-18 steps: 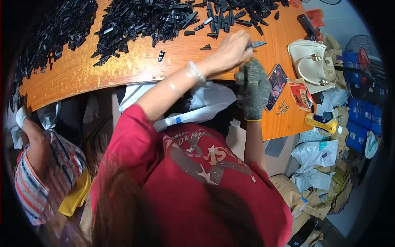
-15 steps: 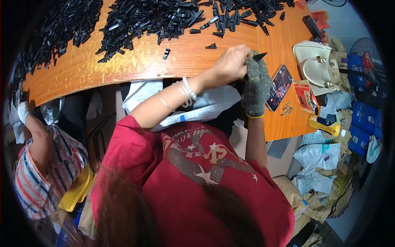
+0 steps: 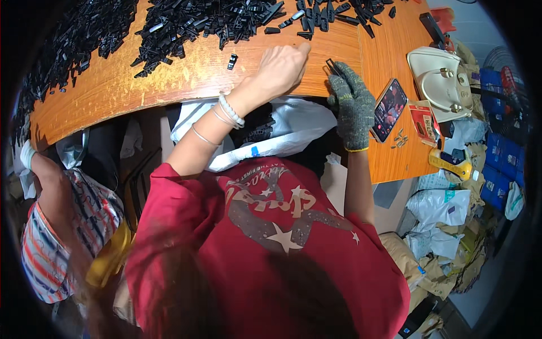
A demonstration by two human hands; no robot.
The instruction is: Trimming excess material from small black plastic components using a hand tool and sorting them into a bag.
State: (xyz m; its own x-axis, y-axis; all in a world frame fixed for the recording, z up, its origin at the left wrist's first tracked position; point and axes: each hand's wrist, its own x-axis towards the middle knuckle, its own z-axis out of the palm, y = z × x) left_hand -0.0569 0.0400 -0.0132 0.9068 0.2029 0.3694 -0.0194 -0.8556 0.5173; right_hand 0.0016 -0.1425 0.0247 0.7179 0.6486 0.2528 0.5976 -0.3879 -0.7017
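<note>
My left hand (image 3: 282, 68), bare with bracelets at the wrist, is over the table (image 3: 186, 79) below the clip pile. Its fingers are bent together and point down; whatever lies at the fingertips is hidden. To the right, my right hand (image 3: 354, 107) wears a grey knitted glove. Between its thumb and fingers it grips a black plastic clip (image 3: 333, 68), which sticks out past the fingertips. A lone black clip (image 3: 232, 61) lies left of my left hand. Below the table edge, a white plastic bag (image 3: 302, 133) lies open with black pieces inside.
Large heaps of black clips (image 3: 197, 25) cover the far table. At right are a phone (image 3: 389, 110), small metal pieces (image 3: 400, 138), a red packet (image 3: 424, 121), a cream handbag (image 3: 440, 79) and a yellow bottle (image 3: 450, 164). Another person's arm (image 3: 51, 186) reaches to the table at far left.
My hands have come apart. The left moved left and farther out, covering the spot where a loose clip lay. The right stays near its place, holding a black clip.
</note>
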